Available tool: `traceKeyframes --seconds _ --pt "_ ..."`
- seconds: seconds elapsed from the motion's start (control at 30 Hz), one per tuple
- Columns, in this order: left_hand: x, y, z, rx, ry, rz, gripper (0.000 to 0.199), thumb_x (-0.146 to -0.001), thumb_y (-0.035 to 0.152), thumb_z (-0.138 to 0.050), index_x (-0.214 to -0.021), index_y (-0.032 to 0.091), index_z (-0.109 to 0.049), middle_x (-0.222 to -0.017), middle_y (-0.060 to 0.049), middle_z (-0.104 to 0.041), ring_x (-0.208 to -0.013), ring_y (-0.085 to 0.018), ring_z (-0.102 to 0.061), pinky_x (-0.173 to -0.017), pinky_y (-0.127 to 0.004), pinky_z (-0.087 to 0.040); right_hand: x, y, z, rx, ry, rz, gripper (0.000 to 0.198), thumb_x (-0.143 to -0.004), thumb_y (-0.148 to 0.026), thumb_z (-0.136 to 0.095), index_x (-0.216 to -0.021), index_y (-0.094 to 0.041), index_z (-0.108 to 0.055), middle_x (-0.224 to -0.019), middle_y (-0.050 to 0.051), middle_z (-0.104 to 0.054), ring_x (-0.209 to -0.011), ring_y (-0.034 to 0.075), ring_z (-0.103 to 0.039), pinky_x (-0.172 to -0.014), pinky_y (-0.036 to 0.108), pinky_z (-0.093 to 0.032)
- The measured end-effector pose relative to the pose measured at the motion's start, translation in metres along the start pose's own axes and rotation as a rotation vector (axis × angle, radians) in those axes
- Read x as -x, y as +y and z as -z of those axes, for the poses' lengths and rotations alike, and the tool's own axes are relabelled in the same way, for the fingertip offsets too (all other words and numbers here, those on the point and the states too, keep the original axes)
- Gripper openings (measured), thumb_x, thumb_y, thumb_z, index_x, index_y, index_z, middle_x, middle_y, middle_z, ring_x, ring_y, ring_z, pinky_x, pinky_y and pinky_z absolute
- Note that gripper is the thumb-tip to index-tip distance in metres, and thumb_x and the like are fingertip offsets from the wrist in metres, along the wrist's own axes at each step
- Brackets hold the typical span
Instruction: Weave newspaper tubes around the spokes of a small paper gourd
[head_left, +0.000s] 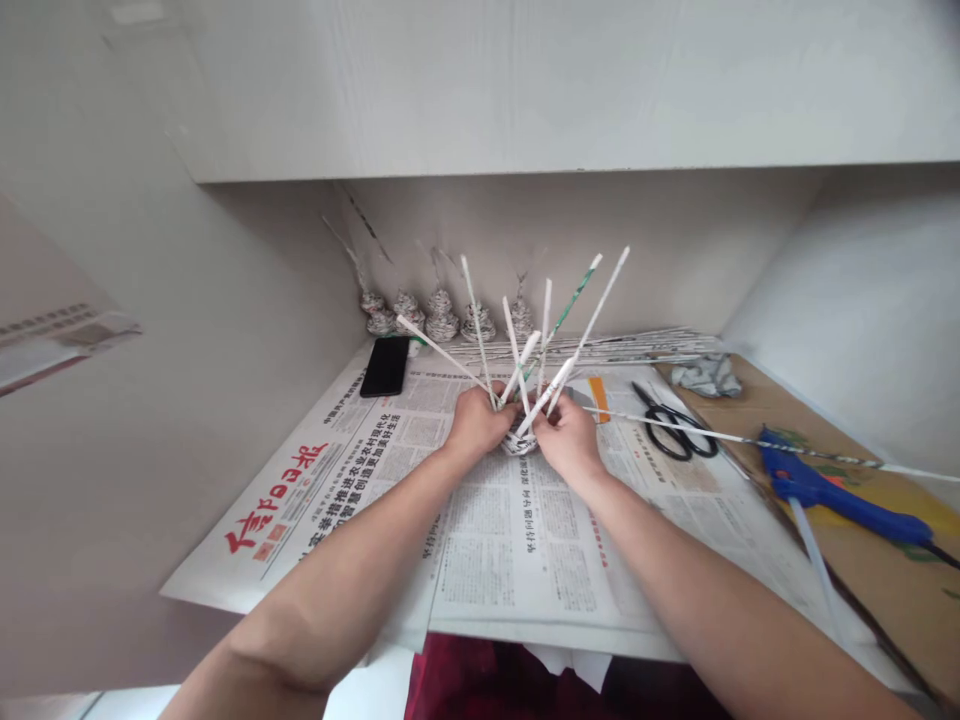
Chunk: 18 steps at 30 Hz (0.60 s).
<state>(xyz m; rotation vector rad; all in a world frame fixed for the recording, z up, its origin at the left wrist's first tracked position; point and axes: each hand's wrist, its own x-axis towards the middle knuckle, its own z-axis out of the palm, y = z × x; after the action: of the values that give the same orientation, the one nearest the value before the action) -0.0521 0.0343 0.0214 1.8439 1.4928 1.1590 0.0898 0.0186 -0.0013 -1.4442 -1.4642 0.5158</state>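
Note:
A small round piece woven from rolled newspaper (519,443) sits between my two hands above the newspaper-covered table. Several paper sticks (469,300) fan upward out of it, one of them partly green. My left hand (484,420) grips its left side with fingers closed round the rim. On the opposite side my right hand (566,435) is closed on the weave and the sticks. A long paper strip (720,435) runs from the right hand out to the right edge. The fingertips are partly hidden behind the sticks.
Several finished gourd-shaped paper weavings (442,315) stand along the back wall beside a bundle of paper sticks (630,345). A black phone (385,366) lies left. Black scissors (675,430), a blue glue gun (832,490) and a crumpled cloth (706,376) lie right. A cabinet overhangs the table.

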Motion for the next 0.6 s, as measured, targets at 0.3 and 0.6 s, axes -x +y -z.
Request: traceKeyframes --seconds 0.3,0.6 --pt "-0.015 -0.010 0.048 0.351 -0.693 -0.045 0.056 -0.064 0.026 -0.081 -0.117 0.017 -0.064 -0.110 -0.011 -0.069 -0.095 -0.021 -0.065 -0.085 -0.035 -0.051 -0.005 0.004 0.002 -0.002 -0.012 -0.003 0.017 -0.075 -0.032 -0.061 -0.084 -0.019 -0.068 -0.066 0.002 -0.069 -0.059 0.018 -0.062 -0.057 0.027 -0.045" --pt "-0.017 -0.013 0.053 0.415 -0.772 -0.037 0.045 -0.077 0.026 -0.071 -0.120 0.017 -0.063 -0.115 -0.012 -0.068 -0.096 -0.020 -0.065 -0.086 -0.033 -0.050 -0.007 0.004 0.005 -0.051 -0.080 0.003 0.019 -0.070 -0.019 -0.062 -0.087 -0.019 -0.070 -0.072 0.002 -0.072 -0.062 0.017 -0.064 -0.059 0.027 -0.047"
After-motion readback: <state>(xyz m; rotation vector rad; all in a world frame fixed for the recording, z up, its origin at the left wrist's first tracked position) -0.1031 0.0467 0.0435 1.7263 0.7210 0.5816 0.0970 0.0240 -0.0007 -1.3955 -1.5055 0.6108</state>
